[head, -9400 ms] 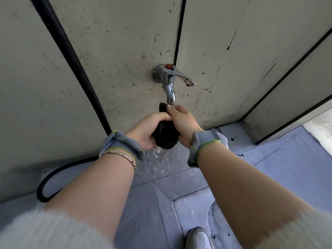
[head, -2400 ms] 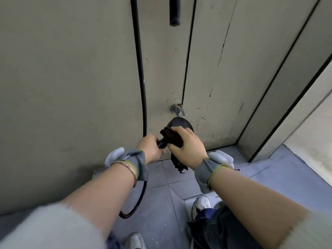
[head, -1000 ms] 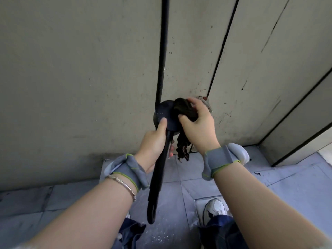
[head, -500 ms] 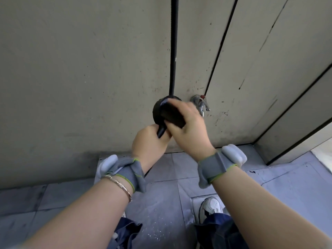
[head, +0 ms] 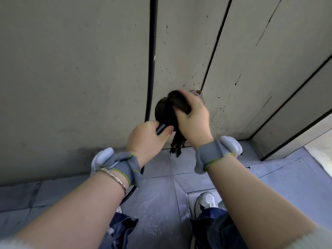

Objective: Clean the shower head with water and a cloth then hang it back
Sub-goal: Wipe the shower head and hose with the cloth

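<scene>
A black round shower head (head: 161, 112) is held up in front of the grey wall. My left hand (head: 146, 139) grips its handle just below the head. My right hand (head: 195, 121) presses a dark cloth (head: 177, 108) against the head's right side, and a ragged end of the cloth hangs down between my hands. The black hose (head: 151, 56) runs up the wall and also loops down behind my left wrist. Much of the head's face is hidden by the cloth and my right hand.
A chrome tap (head: 198, 93) with a red dot sits on the wall, mostly behind my right hand. Grey wall panels (head: 71, 69) with dark seams stand ahead. Wet bluish floor tiles (head: 158, 203) lie below, with my white shoe (head: 205, 200) on them.
Since half a second ago my right hand has slid the cloth up and to the right over the head, so its loose end hangs down again. My left hand keeps the handle.
</scene>
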Tool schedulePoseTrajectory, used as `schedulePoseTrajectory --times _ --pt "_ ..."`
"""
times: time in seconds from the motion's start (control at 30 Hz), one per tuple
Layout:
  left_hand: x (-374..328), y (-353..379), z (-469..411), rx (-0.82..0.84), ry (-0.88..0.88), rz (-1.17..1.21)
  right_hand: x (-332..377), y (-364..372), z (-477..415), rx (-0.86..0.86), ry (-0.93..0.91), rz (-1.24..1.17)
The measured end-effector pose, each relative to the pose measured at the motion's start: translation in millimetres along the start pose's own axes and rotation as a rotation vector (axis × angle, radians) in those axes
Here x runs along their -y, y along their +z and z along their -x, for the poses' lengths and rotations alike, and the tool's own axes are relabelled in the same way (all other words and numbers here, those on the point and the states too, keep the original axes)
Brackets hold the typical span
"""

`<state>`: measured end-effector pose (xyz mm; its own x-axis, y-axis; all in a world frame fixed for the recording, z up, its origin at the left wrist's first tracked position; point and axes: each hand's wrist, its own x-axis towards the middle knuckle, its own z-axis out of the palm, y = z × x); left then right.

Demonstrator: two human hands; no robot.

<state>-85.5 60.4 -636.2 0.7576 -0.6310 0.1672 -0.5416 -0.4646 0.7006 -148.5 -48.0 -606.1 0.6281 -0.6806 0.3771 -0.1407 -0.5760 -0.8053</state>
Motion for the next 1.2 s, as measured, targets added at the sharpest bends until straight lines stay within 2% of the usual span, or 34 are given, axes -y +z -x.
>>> schedulePoseTrajectory --times 0.07,0.1,0.17,0.23,0.27,0.3,0.4,0.43,0.5,0.6,0.63,0.67,0.77,0.8,0.83,0.93,1.0,1.13,1.2 --pt "-3 3 3 0.02 0.036 -0.012 -8 -10 -11 -0.138 0.232 -0.082" --pt "-4 4 4 0.021 0.043 -0.023 -7 -12 -10 -0.16 0.241 -0.068" --pt "-3 3 3 0.01 0.034 -0.048 5 -6 0 -0.081 0.043 -0.021" --pt "0 0 1 -0.006 0.022 -0.038 12 4 14 0.083 -0.178 0.046" --pt "1 -1 0 -0.005 0.027 -0.032 12 4 13 0.114 -0.215 0.068" --pt "0 -1 1 0.0 0.036 -0.038 9 1 8 0.09 -0.185 0.058" --pt "-6 4 5 0.026 0.057 -0.05 -3 -12 -11 -0.112 0.157 -0.087" --pt "-8 6 5 0.033 0.054 -0.042 -5 -13 -12 -0.137 0.213 -0.085" --pt "-7 6 5 0.035 0.025 -0.023 3 -9 -3 -0.071 0.095 -0.025" --pt "-2 2 -2 0.024 -0.012 0.025 13 6 18 0.164 -0.254 0.089" --pt "-2 0 -3 0.018 -0.008 0.043 11 5 15 0.165 -0.277 0.103" --pt "-3 -1 -3 0.014 0.006 0.055 8 2 8 0.107 -0.213 0.072" --pt "-9 0 -1 0.019 0.046 0.048 -9 -15 -14 -0.135 0.164 -0.046" --pt "-9 1 -1 0.024 0.048 0.049 -11 -16 -13 -0.156 0.2 -0.024" --pt "-9 1 -1 0.027 0.036 0.054 -9 -14 -10 -0.133 0.156 0.007" --pt "-2 -3 -7 0.03 -0.007 0.084 7 0 12 0.098 -0.172 0.049" --pt "-2 -7 -9 0.039 0.003 0.11 6 -2 11 0.136 -0.266 0.094" --pt "-10 -5 -6 0.048 0.03 0.174 -9 -24 -15 -0.147 0.085 0.014" --pt "-13 -3 -5 0.053 -0.014 0.238 -5 -21 -9 -0.137 0.053 0.053"
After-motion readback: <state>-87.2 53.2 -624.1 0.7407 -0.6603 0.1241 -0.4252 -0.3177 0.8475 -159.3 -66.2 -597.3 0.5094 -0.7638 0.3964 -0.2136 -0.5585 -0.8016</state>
